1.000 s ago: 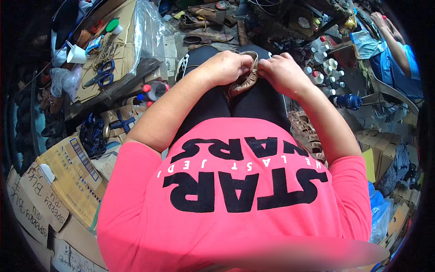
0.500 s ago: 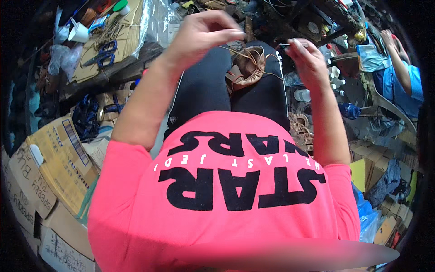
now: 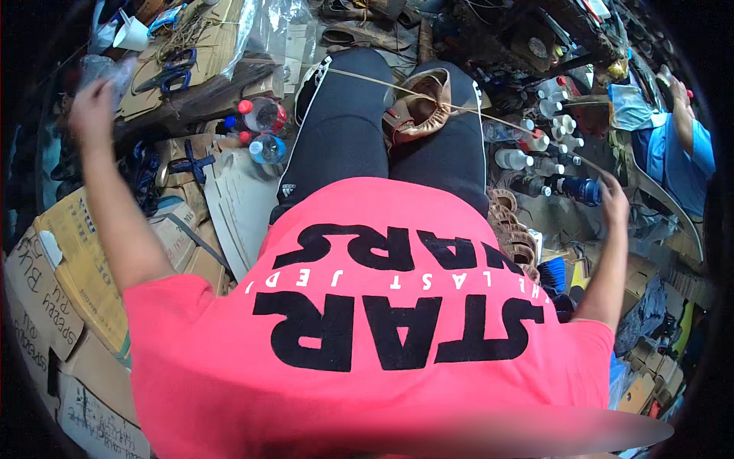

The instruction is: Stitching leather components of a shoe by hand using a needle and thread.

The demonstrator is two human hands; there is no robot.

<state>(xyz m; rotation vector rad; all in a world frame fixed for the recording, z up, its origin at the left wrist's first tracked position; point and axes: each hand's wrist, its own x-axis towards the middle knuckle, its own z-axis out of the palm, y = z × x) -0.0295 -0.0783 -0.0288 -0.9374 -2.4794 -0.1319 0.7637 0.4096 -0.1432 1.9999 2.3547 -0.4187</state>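
Note:
A tan leather shoe [image 3: 419,115], its opening facing up, sits between my thighs. A long tan thread [image 3: 520,130] is pulled out to both sides from the shoe's edge. My right hand [image 3: 614,200], far out to the right, is closed on the thread's right end. My left hand [image 3: 92,115] is raised far out to the left with its fingers pinched together, slightly blurred. The left stretch of thread runs from the shoe toward this hand, fading from sight on the way. Any needle is too small to make out.
Blue-handled scissors [image 3: 176,76] lie on cardboard at the left, near a white cup [image 3: 131,32]. Bottles stand beside both legs, including a red-capped bottle [image 3: 264,115]. Cardboard boxes [image 3: 84,260] fill the lower left. Another person's blue sleeve [image 3: 673,157] shows at the right.
Both hands have swung from above the shoe out to opposite sides, left hand left, right hand right and lower. The thread, loose around the shoe before, is now drawn out long.

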